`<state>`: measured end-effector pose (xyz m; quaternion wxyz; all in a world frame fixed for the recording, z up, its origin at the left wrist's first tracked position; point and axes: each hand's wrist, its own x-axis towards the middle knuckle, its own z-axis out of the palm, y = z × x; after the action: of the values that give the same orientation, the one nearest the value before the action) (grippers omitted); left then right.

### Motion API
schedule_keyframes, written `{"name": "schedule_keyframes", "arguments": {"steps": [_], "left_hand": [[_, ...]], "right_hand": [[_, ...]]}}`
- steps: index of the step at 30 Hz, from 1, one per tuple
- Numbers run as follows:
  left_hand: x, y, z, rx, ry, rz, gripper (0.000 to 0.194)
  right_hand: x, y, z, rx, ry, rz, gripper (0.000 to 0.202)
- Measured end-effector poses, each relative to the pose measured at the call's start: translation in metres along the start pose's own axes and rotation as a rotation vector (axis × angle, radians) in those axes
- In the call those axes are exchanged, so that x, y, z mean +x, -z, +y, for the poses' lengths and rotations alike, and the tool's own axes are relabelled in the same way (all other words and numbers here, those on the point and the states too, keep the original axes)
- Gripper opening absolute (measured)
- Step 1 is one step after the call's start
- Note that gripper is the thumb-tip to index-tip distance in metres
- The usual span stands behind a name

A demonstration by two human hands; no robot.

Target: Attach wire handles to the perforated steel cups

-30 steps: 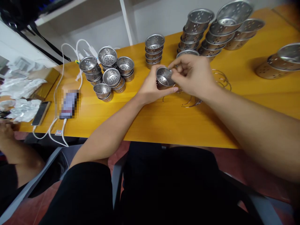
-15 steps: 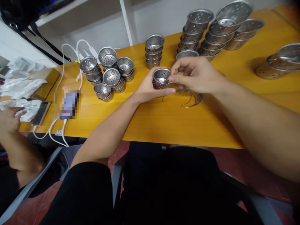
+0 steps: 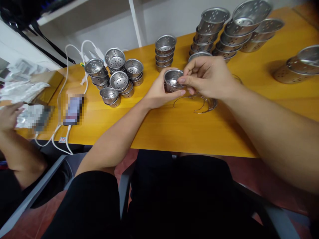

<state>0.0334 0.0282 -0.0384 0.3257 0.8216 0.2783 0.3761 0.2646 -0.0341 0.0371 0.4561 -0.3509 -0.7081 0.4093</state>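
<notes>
A small perforated metal cup (image 3: pixel 171 87) is gripped by my left hand (image 3: pixel 157 89), thumb in front and fingers around the far side. Its mouth faces up, tilted a little toward me. My right hand (image 3: pixel 206 78) is at the cup's right rim with thumb and forefinger pinched together. What sits in that pinch, if anything, is too small to make out. Several thin curved wires (image 3: pixel 208 105) lie on the table just below my right hand, which partly hides them.
Stacked perforated cups stand left (image 3: pixel 119 81), behind (image 3: pixel 164 49) and right (image 3: pixel 233 36) of my hands, with another stack (image 3: pixel 299 68) at far right. A phone (image 3: pixel 73 109) with white cables lies on the yellow table (image 3: pixel 159 132). A co-worker's hand (image 3: pixel 10 116) is near plastic bags (image 3: pixel 23 89).
The cup's mouth has tipped slightly, and my right fingertips have shifted a little over its rim. The co-worker's hand at the left has moved slightly.
</notes>
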Motion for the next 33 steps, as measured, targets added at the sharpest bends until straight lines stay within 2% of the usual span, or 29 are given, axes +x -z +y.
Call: {"name": "schedule_keyframes", "arguments": {"steps": [6, 12, 21, 33], "left_hand": [[0.002, 0.002, 0.000, 0.071, 0.001, 0.002, 0.098], [0.003, 0.003, -0.005, 0.010, -0.020, -0.004, 0.103], [0.000, 0.005, 0.008, 0.078, -0.002, -0.017, 0.100], [0.003, 0.006, -0.001, 0.066, -0.035, -0.050, 0.108]], "right_hand": [[-0.003, 0.001, -0.003, -0.012, -0.021, -0.018, 0.070], [-0.003, 0.003, -0.002, -0.019, -0.045, -0.010, 0.069], [-0.005, 0.003, -0.008, -0.022, -0.051, -0.034, 0.068], [-0.005, 0.004, -0.007, -0.018, -0.068, -0.050, 0.067]]}}
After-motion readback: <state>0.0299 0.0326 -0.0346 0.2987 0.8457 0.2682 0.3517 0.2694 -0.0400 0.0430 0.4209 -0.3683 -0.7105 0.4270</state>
